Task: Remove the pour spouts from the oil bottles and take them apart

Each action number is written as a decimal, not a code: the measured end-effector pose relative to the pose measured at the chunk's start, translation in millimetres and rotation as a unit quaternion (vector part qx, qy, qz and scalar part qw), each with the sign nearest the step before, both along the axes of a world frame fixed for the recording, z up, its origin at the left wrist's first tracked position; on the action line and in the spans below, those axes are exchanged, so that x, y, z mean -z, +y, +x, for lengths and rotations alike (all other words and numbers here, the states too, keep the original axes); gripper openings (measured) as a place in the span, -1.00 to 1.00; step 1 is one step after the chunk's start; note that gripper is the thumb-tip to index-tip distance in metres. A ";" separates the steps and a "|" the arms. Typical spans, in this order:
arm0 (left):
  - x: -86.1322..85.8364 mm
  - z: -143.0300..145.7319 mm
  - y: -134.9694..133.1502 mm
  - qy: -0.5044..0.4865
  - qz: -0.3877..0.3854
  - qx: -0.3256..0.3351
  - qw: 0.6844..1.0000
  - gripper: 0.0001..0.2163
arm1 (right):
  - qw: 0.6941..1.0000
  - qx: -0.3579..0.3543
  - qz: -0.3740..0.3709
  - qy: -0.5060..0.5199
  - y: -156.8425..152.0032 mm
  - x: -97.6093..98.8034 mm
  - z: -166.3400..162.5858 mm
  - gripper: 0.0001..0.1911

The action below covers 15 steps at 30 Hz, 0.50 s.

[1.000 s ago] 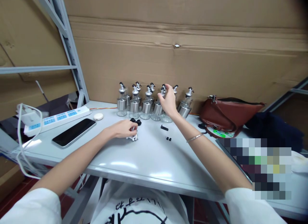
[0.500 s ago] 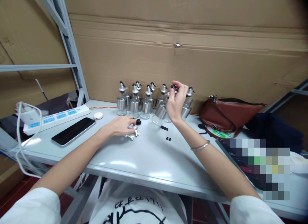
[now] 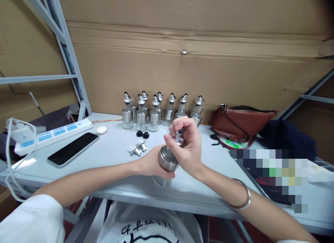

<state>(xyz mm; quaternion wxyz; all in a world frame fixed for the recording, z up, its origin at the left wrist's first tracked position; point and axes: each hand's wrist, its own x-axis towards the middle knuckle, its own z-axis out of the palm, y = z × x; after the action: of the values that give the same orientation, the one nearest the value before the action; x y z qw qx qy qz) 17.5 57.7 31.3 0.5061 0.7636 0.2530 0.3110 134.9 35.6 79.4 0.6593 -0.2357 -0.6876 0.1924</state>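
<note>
**Change of state.** One second ago the right hand [image 3: 188, 149] was reaching into the row of bottles [image 3: 156, 112] at the back wall, and the left hand [image 3: 150, 164] lay on the loose pourer parts [image 3: 137, 148]. One dispenser bottle [image 3: 167, 160] has since left that row. It is now held tilted above the near part of the bench [image 3: 109, 166], in front of the body. The loose pourer parts are released and lie apart from both hands.

**Grip.** The left fingers are closed around the bottle's steel band and glass base. The right fingers [image 3: 180, 122] are pinched on its pourer top [image 3: 180, 135]. Neither hand is free.

**Clearance.** The bottle sits close to the front edge of the bench. Open surface lies between the hands and the row. Two black caps [image 3: 142, 134] and the pourer parts lie ahead to the left, and a phone [image 3: 73, 149] and power strip [image 3: 53, 131] lie farther left. A brown bag [image 3: 242, 126] stands to the right, well apart.
</note>
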 end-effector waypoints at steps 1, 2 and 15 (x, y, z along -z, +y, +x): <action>1.0 -0.2 -3.4 -0.001 0.000 -0.015 1.000 -0.60 | 1.000 0.005 -0.014 -0.008 -2.8 -1.5 -1.7 -0.77; 1.8 -0.9 -6.1 -0.005 0.000 -0.023 1.000 -0.62 | 0.999 0.012 -0.028 -0.015 -5.0 -2.9 -3.3 -0.75; 5.5 -7.2 -5.0 -0.044 -0.060 0.019 0.997 -0.61 | 0.983 -0.060 -0.137 -0.110 -7.0 -9.0 -2.5 -0.80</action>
<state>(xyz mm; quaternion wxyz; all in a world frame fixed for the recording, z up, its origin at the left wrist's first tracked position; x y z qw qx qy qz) 10.2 52.7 25.8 0.5675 0.7219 0.2342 0.3192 132.4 28.5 88.4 0.5286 -0.3018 -0.7359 0.2966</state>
